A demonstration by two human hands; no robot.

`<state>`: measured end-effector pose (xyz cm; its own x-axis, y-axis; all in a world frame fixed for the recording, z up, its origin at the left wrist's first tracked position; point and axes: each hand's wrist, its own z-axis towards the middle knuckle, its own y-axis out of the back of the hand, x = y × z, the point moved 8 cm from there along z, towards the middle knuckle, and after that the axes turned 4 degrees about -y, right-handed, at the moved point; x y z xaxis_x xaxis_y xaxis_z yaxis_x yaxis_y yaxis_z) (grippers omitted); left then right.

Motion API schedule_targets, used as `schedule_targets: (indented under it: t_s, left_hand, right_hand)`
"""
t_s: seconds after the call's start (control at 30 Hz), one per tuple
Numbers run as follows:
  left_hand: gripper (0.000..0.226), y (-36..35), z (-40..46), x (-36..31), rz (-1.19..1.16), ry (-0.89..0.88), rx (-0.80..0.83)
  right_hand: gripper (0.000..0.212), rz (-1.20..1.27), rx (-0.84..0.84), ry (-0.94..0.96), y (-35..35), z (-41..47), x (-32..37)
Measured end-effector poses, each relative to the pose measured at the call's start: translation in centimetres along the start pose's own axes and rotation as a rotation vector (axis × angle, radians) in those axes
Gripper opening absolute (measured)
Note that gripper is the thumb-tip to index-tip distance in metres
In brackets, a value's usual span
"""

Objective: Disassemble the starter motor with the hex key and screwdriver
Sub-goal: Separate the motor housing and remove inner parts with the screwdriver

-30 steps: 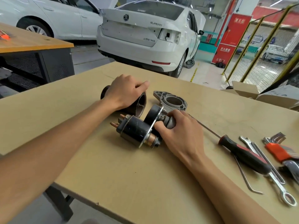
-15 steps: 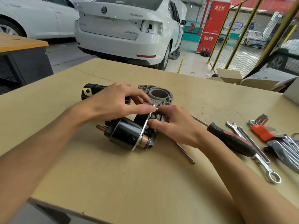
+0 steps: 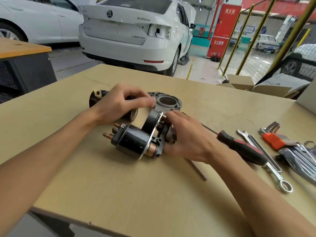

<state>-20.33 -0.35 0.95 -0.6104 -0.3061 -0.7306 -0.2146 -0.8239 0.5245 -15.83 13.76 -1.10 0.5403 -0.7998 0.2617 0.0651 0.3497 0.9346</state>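
Both hands (image 3: pixel 119 103) (image 3: pixel 189 141) blurred; starter motor (image 3: pixel 135 142) (right end) hidden behind fingers (image 3: pixel 172 115)

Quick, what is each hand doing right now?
Left hand: grips the dark cylindrical motor housing.
Right hand: holds the black starter motor assembly with copper studs.

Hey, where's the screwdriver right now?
In the head view the screwdriver lies on the table, just right of the right hand, with the spanner on its far side.
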Motion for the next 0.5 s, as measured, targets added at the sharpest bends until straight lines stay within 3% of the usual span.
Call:
schedule_targets:
  t_s: [0.07,0.17,0.23,0.3,0.43,0.5]
  left_hand:
    - [0.026,2.4,-0.2,0.4,-0.100,-0.004,-0.234]
    - [0.026,5.0,-0.7,1.2,0.121,0.020,-0.472]
    - [0.026,4.2,-0.4,1.9,0.307,0.086,-0.367]
    - [0.026,3.3,-0.1,2.4,0.316,0.124,-0.250]
    - [0.040,4.3,-0.1,1.4,-0.069,0.058,-0.270]
    - [0.042,4.2,-0.1,1.1,-0.111,0.049,-0.236]
  right_hand:
    - [0.055,-0.061,-0.063,0.021,0.4,0.1,0.3]
    - [0.052,-0.107,-0.107,0.055,0.9,0.1,0.5]
    - [0.041,-0.131,-0.134,0.079,1.2,0.0,1.0]
    - [0.034,-0.141,-0.144,0.080,1.5,0.0,1.3]
    - [0.023,-0.075,-0.127,0.062,2.2,-0.1,1.5]
    - [0.021,-0.012,-0.120,0.033,2.4,-0.1,1.5]
